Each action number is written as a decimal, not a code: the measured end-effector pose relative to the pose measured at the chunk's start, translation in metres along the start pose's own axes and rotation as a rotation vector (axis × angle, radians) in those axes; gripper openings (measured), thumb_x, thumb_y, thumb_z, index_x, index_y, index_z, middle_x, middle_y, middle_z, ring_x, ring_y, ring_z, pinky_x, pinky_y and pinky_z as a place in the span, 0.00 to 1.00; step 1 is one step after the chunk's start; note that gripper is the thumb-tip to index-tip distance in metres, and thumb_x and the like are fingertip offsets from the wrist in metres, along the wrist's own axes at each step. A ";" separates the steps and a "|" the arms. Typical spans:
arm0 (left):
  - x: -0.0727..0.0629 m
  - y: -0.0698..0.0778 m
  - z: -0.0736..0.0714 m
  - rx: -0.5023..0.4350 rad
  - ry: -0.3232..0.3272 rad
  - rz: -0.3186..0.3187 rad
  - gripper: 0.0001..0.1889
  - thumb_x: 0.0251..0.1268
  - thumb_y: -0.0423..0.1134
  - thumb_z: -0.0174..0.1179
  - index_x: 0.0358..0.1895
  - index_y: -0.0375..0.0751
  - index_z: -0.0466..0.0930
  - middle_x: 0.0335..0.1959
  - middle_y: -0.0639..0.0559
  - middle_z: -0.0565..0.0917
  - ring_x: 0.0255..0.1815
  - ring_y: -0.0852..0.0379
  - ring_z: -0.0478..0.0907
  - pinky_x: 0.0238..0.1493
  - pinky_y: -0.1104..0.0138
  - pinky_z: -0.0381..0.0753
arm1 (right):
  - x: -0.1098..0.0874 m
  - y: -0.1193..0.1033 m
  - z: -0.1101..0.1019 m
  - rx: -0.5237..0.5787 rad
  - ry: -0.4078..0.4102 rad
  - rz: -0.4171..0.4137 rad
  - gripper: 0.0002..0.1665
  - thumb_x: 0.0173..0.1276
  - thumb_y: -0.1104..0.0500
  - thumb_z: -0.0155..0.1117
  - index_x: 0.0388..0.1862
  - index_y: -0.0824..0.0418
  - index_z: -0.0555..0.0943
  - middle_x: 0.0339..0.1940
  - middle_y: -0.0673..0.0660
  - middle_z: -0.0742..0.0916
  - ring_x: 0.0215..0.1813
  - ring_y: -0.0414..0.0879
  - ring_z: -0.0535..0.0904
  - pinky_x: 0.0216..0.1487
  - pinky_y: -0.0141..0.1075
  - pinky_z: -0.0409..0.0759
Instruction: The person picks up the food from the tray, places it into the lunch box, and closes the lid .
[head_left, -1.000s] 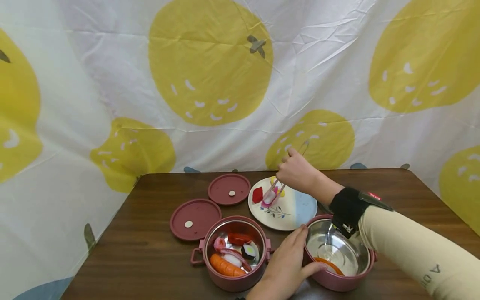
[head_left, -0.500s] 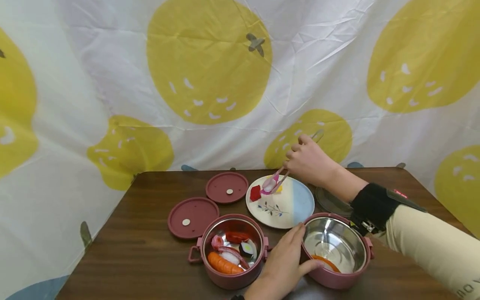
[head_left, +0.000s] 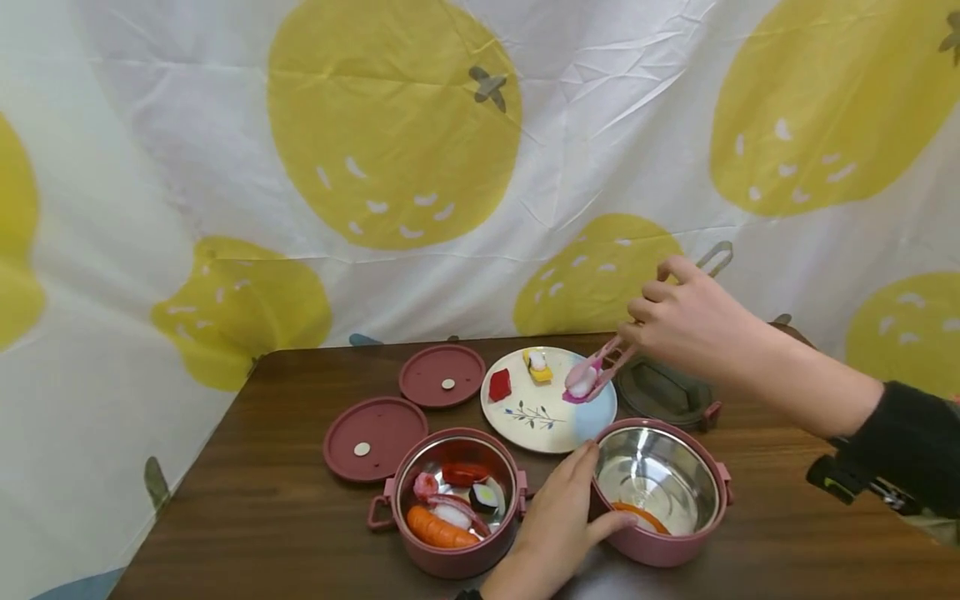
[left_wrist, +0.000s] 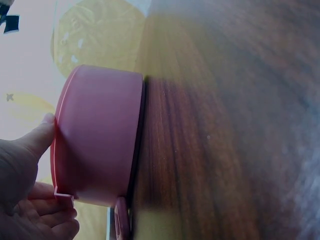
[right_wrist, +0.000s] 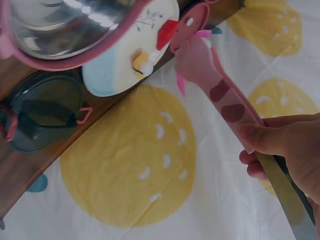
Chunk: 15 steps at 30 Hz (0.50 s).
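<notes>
A white-and-magenta toy piece (head_left: pixel 582 385) is found raised over the blue side of the plate (head_left: pixel 502 425), clamped between the heads of pink tongs (head_left: pixel 612 354). The tongs are grasped along their arms by the fingers of the right hand (head_left: pixel 693 321). The left hand (head_left: pixel 551 521) is laid against the near pot (head_left: pixel 663 552), thumb and fingers spread rather than clenched; the pot is judged to be steadied so.

The piece is assessed as light and unlikely to break; its material cannot be confirmed. The white body is judged the firmer place for a hold, while the magenta part seems thin and apt to fold or slip. Smooth tong heads may let it turn, so an even, moderate squeeze is advised. The tongs are best held at mid-arm, as at present.

Edges are noted as follows: the pot's rim stands above the plate and should be cleared from above; the dark lid (head_left: pixel 663 390) lies close behind that pot. Open room is observed over the pot's mouth, within which an orange piece (head_left: pixel 641 517) lies at the near wall.
</notes>
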<state>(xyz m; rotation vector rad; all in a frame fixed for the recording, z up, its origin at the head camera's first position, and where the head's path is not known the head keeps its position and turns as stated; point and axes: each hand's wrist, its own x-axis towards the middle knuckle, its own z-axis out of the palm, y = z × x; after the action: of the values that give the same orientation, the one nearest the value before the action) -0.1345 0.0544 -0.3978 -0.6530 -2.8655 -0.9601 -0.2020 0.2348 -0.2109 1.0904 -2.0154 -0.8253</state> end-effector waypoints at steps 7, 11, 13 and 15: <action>-0.002 -0.001 0.001 0.003 0.007 0.009 0.41 0.61 0.61 0.64 0.74 0.43 0.66 0.75 0.50 0.68 0.73 0.51 0.69 0.68 0.52 0.76 | -0.036 0.000 -0.004 0.015 0.017 -0.041 0.22 0.37 0.62 0.86 0.33 0.47 0.88 0.30 0.48 0.89 0.34 0.46 0.82 0.49 0.46 0.75; -0.004 -0.005 -0.001 0.011 0.024 0.014 0.41 0.62 0.60 0.64 0.73 0.42 0.66 0.75 0.49 0.69 0.73 0.50 0.70 0.68 0.51 0.76 | -0.041 -0.007 -0.005 0.028 -0.032 -0.057 0.21 0.32 0.53 0.87 0.30 0.44 0.88 0.26 0.46 0.87 0.33 0.44 0.82 0.49 0.46 0.74; -0.005 -0.007 -0.003 0.007 0.031 0.011 0.41 0.61 0.60 0.64 0.73 0.42 0.66 0.75 0.48 0.69 0.73 0.50 0.70 0.67 0.51 0.76 | -0.041 -0.013 -0.003 0.034 -0.051 -0.065 0.20 0.33 0.50 0.86 0.28 0.42 0.87 0.25 0.45 0.86 0.32 0.44 0.80 0.48 0.45 0.72; -0.005 -0.009 -0.004 -0.004 0.033 0.009 0.41 0.61 0.58 0.66 0.73 0.41 0.66 0.75 0.47 0.69 0.73 0.50 0.69 0.68 0.51 0.75 | -0.040 -0.023 0.002 0.042 -0.052 -0.067 0.16 0.36 0.49 0.83 0.26 0.41 0.86 0.23 0.45 0.85 0.31 0.44 0.79 0.47 0.44 0.71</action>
<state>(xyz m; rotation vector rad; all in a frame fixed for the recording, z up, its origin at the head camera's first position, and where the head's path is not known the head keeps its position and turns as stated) -0.1340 0.0441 -0.4008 -0.6434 -2.8307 -0.9668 -0.1772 0.2602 -0.2405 1.1763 -2.0575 -0.8569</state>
